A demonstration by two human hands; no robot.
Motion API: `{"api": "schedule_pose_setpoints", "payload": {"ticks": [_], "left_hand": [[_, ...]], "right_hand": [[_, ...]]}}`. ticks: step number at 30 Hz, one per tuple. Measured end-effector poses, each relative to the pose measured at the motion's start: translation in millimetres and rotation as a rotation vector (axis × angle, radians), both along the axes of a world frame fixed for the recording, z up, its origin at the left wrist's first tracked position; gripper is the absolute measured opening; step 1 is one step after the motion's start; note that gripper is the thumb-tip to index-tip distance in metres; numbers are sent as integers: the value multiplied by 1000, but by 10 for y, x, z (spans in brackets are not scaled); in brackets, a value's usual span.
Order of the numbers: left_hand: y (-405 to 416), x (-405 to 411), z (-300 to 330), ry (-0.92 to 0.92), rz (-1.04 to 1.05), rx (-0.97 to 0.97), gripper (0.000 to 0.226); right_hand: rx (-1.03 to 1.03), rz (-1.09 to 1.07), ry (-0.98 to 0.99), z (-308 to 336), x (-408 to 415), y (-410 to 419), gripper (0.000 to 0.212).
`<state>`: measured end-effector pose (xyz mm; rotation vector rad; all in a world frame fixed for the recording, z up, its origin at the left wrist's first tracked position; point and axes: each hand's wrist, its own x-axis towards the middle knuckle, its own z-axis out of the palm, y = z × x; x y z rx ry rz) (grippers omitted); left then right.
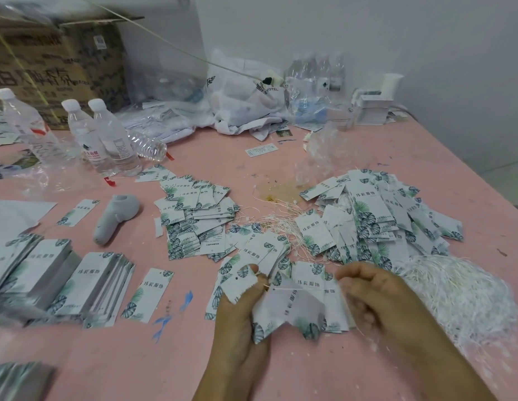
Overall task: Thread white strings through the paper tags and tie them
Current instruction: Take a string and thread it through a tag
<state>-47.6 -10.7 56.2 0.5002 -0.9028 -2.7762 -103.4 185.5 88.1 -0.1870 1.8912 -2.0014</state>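
Both hands work at six o'clock over a pink table (281, 377). Left hand (237, 308) pinches a tag (241, 282) between thumb and fingertips; the tag is white card printed with green leaves, a small dark hole near its top. Right hand (376, 296), fingers curled, pinches one end of a thin white string (298, 289) drawn taut across to the left thumb, above more tags bunched between the hands. Loose strings (281, 221) tangle at twelve o'clock from the hands. Tag heaps lie at eleven (194, 215) and one o'clock (382, 215); a string bundle (460, 296) sits at three, neat stacks (87, 285) at nine. Water bottles (107, 137) stand far left.
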Motion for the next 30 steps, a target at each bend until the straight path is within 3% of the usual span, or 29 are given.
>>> {"api": "schedule_pose_setpoints", "payload": {"ticks": [3,5,15,18,20,22,24,26,28,30], "left_hand": [[-6,-3,-3,-31,15,-2,25],[43,-6,-7,-51,22,-21,25],[147,58,44,48,-82,-119,25],[164,98,57,83,-172,-143,28],[147,131,61,116,-260,-69,37],[99,165,67,224,-394,91,34],[44,176,57,346,-491,234,26],[50,149,59,307,-461,305,29],[70,95,14,182,-334,222,37],[93,61,3,128,-219,65,29]], "right_hand": [[-306,-102,-151,28,-96,161,13],[-375,-97,-178,20,-86,137,14],[-346,-97,111,-95,224,-300,20],[-187,-182,287,-96,328,-363,19],[0,-261,476,-82,381,-381,24],[45,-308,606,-60,416,-382,24],[3,-316,624,-56,417,-386,25],[-57,-277,567,-66,386,-396,25],[-48,-249,522,-89,367,-405,25],[23,-220,489,-102,377,-417,27]]}}
